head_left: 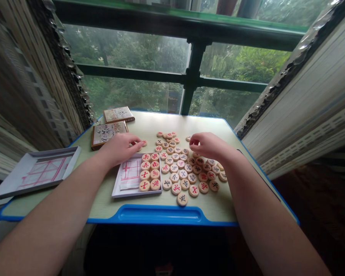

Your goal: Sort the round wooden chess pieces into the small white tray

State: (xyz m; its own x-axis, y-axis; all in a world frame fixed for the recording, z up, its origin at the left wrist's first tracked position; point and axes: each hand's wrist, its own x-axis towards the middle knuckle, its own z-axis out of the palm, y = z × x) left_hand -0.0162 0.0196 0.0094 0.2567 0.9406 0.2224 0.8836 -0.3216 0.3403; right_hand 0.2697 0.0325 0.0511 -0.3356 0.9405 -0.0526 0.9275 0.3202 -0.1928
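Round wooden pieces with red or black characters (180, 164) lie spread over the middle of the pale table. A shallow white box (136, 193) holds two columns of red-marked pieces (144, 175) along its right side, beside a folded red-lined sheet (130, 174). Above the box's upper left edge is my left hand (121, 147), its fingers bent beside a red-marked piece (144, 143); whether it grips anything is unclear. My right hand (205, 145) hovers at the upper right of the spread, fingers curled down near a piece (188, 138), with its fingertips partly hidden.
Two decorated boxes (119, 114) (107, 134) lie at the table's back left. Another white tray with a red-lined sheet (47, 170) rests at the left edge. The table (103, 209) has a blue rim and front groove. A window and curtains surround its far side.
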